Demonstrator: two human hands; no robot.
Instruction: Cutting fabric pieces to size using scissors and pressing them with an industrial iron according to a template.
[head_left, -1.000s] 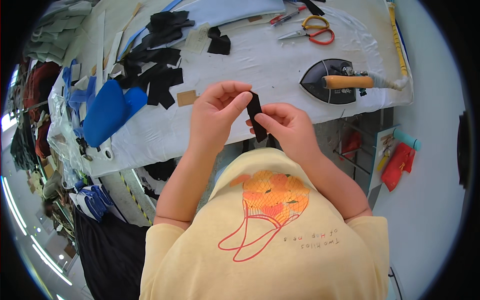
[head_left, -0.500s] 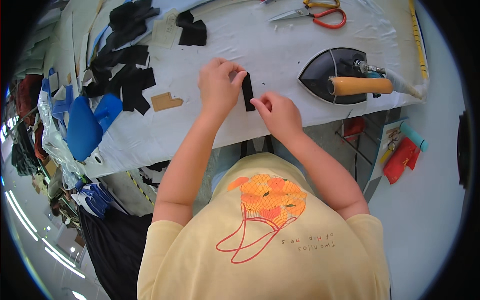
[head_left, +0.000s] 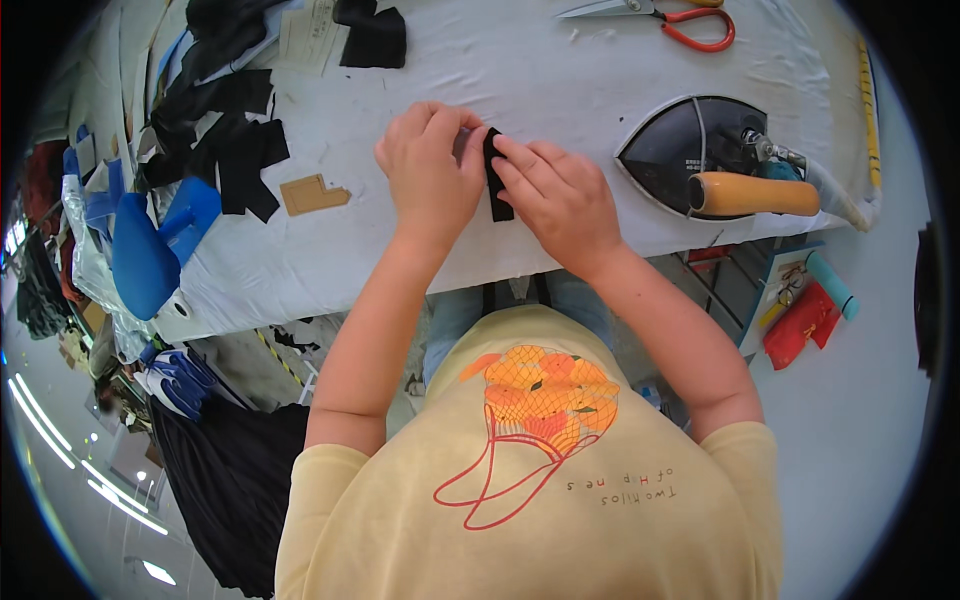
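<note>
A narrow black fabric strip lies on the white cloth-covered table in front of me, its length pointing away from my body. My left hand is closed at the strip's far end from the left, thumb and curled forefinger meeting there. From the right, the fingertips of my right hand press onto the same end, close to the left thumb. Between the two hands, part of the strip is covered; its near end shows below the right fingers. To the left of my left hand rests a small tan card pattern piece.
An iron with a wooden handle stands right of my hands. Red-handled scissors lie at the far right. Black fabric pieces are heaped at the left, near a blue plastic object. The table's near edge runs before my body.
My right hand has moved up and left onto the far end of the strip, meeting my left hand. The view has shifted slightly.
</note>
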